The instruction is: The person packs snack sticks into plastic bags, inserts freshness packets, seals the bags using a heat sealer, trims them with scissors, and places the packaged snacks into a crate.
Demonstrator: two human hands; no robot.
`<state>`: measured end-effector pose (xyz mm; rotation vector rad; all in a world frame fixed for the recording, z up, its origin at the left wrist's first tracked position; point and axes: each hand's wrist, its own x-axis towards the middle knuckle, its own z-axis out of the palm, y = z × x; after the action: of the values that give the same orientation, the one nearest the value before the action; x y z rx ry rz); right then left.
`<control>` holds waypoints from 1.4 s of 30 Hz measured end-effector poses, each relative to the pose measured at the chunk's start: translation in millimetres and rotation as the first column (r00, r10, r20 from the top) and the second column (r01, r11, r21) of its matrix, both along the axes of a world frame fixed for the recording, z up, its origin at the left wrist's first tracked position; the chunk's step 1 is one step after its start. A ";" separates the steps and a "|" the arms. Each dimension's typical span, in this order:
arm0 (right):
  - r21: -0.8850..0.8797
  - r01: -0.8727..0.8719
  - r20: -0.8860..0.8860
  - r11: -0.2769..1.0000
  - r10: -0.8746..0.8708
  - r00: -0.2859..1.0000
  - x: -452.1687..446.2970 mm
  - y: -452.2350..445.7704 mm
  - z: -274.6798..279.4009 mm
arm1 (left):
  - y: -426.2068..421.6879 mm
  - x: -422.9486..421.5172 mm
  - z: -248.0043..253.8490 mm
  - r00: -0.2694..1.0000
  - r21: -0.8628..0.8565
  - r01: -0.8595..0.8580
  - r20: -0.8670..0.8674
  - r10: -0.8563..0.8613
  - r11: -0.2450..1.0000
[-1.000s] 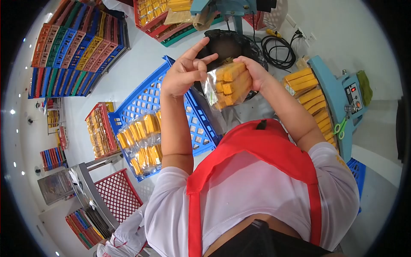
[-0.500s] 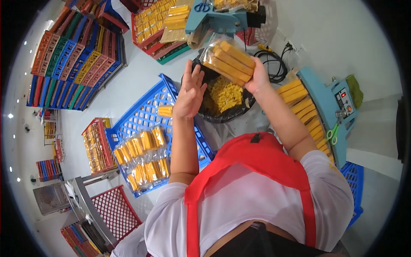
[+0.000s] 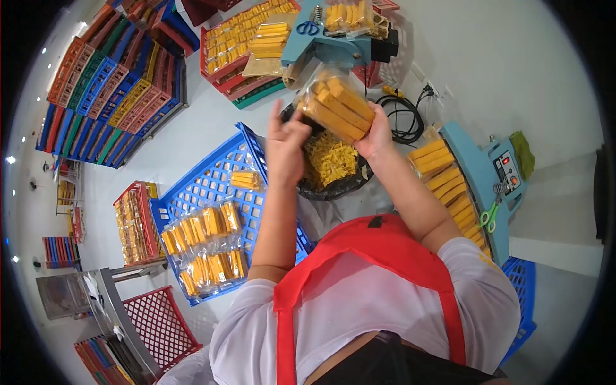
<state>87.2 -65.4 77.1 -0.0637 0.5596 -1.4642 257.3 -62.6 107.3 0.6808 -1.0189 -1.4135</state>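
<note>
My right hand (image 3: 377, 138) is closed on the lower end of a clear plastic bag of thick yellow-orange sticks (image 3: 340, 108), tilted in front of me. Close to the bag's upper left end is my left hand (image 3: 285, 149), slightly blurred, fingers apart with one pointing up and others bent. It holds nothing I can see, and whether its fingertips touch the plastic is unclear. Below the bag stands a bin with a black liner (image 3: 333, 191), holding yellow scraps (image 3: 330, 157).
To the left, a blue crate (image 3: 192, 186) bears several packed bags of sticks (image 3: 205, 221). Blue-green sealing machines stand ahead (image 3: 333, 45) and at right (image 3: 475, 179), with loose sticks (image 3: 449, 183) and green scissors (image 3: 489, 217) there. Stacked crates (image 3: 115, 83) and black cables (image 3: 410, 125) lie farther off.
My left hand has gone from spread, upright fingers to partly bent ones near the bag. The bag in my right hand has shifted slightly left and down; the camera view has shifted too.
</note>
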 end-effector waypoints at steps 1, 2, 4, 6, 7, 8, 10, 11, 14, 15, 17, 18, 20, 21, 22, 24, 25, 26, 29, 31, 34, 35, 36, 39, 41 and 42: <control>0.010 -0.003 -0.038 1.000 0.003 0.999 3.6 -1.1 0.2 | 8.5 -6.1 3.9 0.998 0.000 0.060 0.019 -0.060 0.998; -0.002 -0.016 -0.039 1.000 0.016 0.999 4.3 -1.4 0.7 | 18.0 -11.2 8.8 0.992 -0.004 0.116 0.039 -0.116 0.993; -0.105 -0.009 -0.004 0.994 0.009 1.000 -0.9 -5.4 4.6 | 21.4 -7.5 -7.0 0.995 0.040 0.019 0.094 -0.023 0.999; -0.308 -0.163 -0.033 0.937 0.161 0.986 -10.4 -2.4 11.7 | 24.1 2.5 -16.9 0.988 0.256 0.126 -0.114 -0.100 0.958; -0.340 -0.166 -0.013 0.926 0.172 0.985 -8.6 -3.2 15.9 | 28.6 7.6 -6.6 0.915 0.336 0.367 -0.301 -0.270 0.868; -0.364 -0.304 -0.112 0.880 0.283 0.953 -8.1 -2.2 19.3 | 31.2 15.1 -3.6 0.650 0.240 0.689 -0.622 -0.436 0.684; -0.443 -0.530 -0.341 0.723 0.411 0.845 -9.3 -7.2 14.6 | 46.0 15.3 -4.6 0.466 0.240 0.830 -0.794 -0.390 0.504; -0.409 -0.626 -0.448 0.664 0.452 0.772 -9.6 -9.5 11.0 | 55.5 17.0 -10.3 0.659 0.391 0.722 -0.640 -0.395 0.570; -0.353 -0.662 -0.630 0.661 0.355 0.691 6.5 -8.5 27.2 | 50.2 29.1 -37.8 0.780 0.427 0.618 -0.443 -0.443 0.660; -0.343 -0.608 -0.703 0.716 0.234 0.672 13.2 -5.9 33.7 | 47.3 31.7 -42.9 0.749 0.346 0.651 -0.439 -0.496 0.676; -0.377 -0.570 -0.700 0.731 0.178 0.691 22.5 4.4 48.2 | 44.2 24.0 -25.7 0.840 0.302 0.525 -0.335 -0.427 0.795; -0.403 -0.535 -0.698 0.743 0.128 0.704 26.7 10.2 50.8 | 43.0 19.7 -16.1 0.912 0.239 0.387 -0.242 -0.332 0.890; -0.430 -0.549 -0.754 0.717 0.050 0.655 35.6 17.4 36.3 | 38.8 19.3 -14.1 0.922 0.180 0.357 -0.227 -0.315 0.916; -0.395 -0.497 -0.641 0.773 0.156 0.752 39.5 19.2 24.7 | 35.0 21.4 -23.3 0.907 0.210 0.398 -0.234 -0.349 0.893; -0.343 -0.451 -0.504 0.824 0.243 0.829 40.4 20.2 17.4 | 31.5 22.7 -33.9 0.891 0.239 0.438 -0.246 -0.383 0.866; -0.240 -0.484 -0.498 0.841 0.321 0.805 36.2 21.8 11.5 | 33.1 21.1 -49.9 0.872 0.325 0.481 -0.272 -0.406 0.815; -0.189 -0.464 -0.504 0.865 0.320 0.802 36.3 24.5 9.0 | 34.5 19.4 -52.6 0.861 0.333 0.500 -0.296 -0.414 0.800; -0.137 -0.443 -0.509 0.886 0.320 0.799 36.8 24.1 6.5 | 34.2 17.9 -54.2 0.849 0.342 0.518 -0.321 -0.420 0.784; -0.207 -0.390 -0.640 0.897 0.177 0.748 36.3 20.6 1.9 | 31.2 14.0 -47.9 0.818 0.280 0.545 -0.386 -0.427 0.791; -0.275 -0.378 -0.795 0.884 0.012 0.606 34.5 16.7 17.0 | 23.3 18.5 -56.3 0.765 0.332 0.602 -0.499 -0.407 0.726; -0.373 -0.350 -0.830 0.859 -0.140 0.540 21.8 -5.8 28.0 | 20.4 21.1 -58.0 0.592 0.348 0.738 -0.745 -0.307 0.579; -0.395 -0.354 -0.848 0.848 -0.188 0.495 15.2 -16.8 30.2 | 18.1 20.9 -59.3 0.552 0.346 0.764 -0.788 -0.272 0.544; -0.430 -0.361 -0.857 0.827 -0.248 0.451 8.8 -23.2 36.5 | 17.8 21.4 -59.2 0.510 0.334 0.788 -0.824 -0.246 0.517; -0.290 -0.506 -0.891 0.812 -0.037 0.452 -3.0 -25.6 57.0 | 25.9 22.1 -46.5 0.582 0.378 0.752 -0.766 -0.274 0.540; -0.207 -0.590 -0.952 0.780 -0.022 0.305 -16.9 -28.4 56.7 | 35.7 23.3 -35.6 0.659 0.412 0.676 -0.709 -0.251 0.611; -0.125 -0.645 -0.987 0.754 -0.027 0.160 -17.9 -28.4 58.0 | 43.8 24.6 -28.9 0.733 0.447 0.600 -0.639 -0.232 0.664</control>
<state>69.4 -93.8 135.1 -1.6375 1.0307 -0.8914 281.9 -18.7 78.3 0.4557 -0.2152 -2.2768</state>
